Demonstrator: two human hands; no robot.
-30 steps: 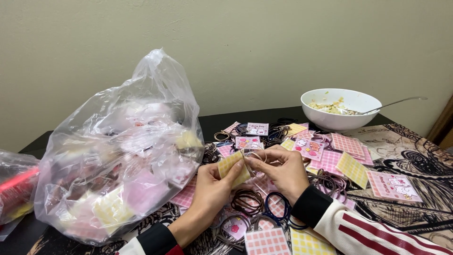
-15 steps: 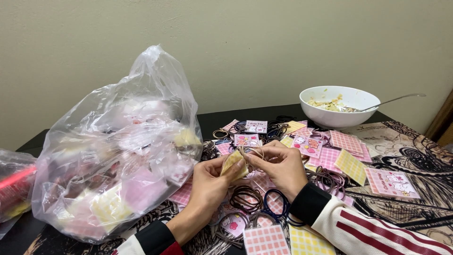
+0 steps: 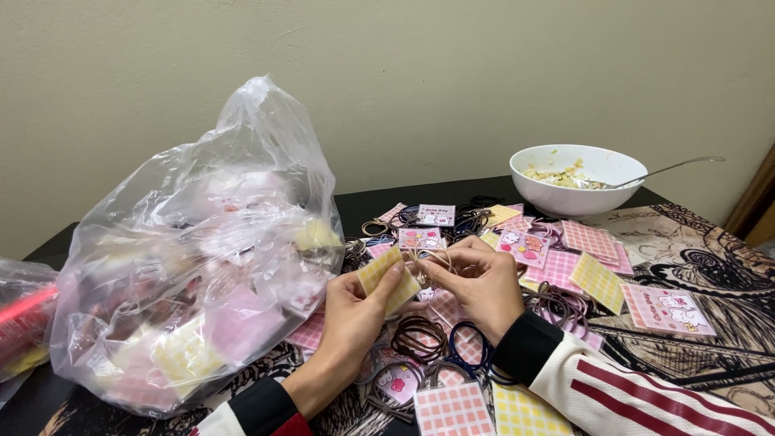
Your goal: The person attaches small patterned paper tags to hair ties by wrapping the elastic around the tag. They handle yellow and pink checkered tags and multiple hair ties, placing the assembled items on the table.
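1. The yellow checked card [image 3: 389, 278] is sitting pinched between the thumb and fingers of the left hand [image 3: 355, 311], just above the worktop [image 3: 371, 208]; those fingers are clamped on its lower left part.
2. The right hand [image 3: 483, 282] is pressing its fingers together on a thin brown hair tie [image 3: 426, 260] at the card's upper right corner. The tie appears to be going onto the card; whether it is fully seated cannot be told.
3. Judged from the layout, much is remaining: loose hair ties [image 3: 420, 335] are lying directly below the fingers, and unfilled pink and yellow cards [image 3: 596, 278] are spreading to the right of the right hand.
4. The clear plastic bag [image 3: 194, 266], bulging with carded packs, is standing just left of the left hand, suggesting many finished pieces.
5. A white bowl [image 3: 577, 178] with a spoon [image 3: 670, 169] is standing well beyond the fingers.
6. Compared with the earlier frames, both hands are holding the same place, the card is tilting slightly differently, and the bag is appearing a little further left.
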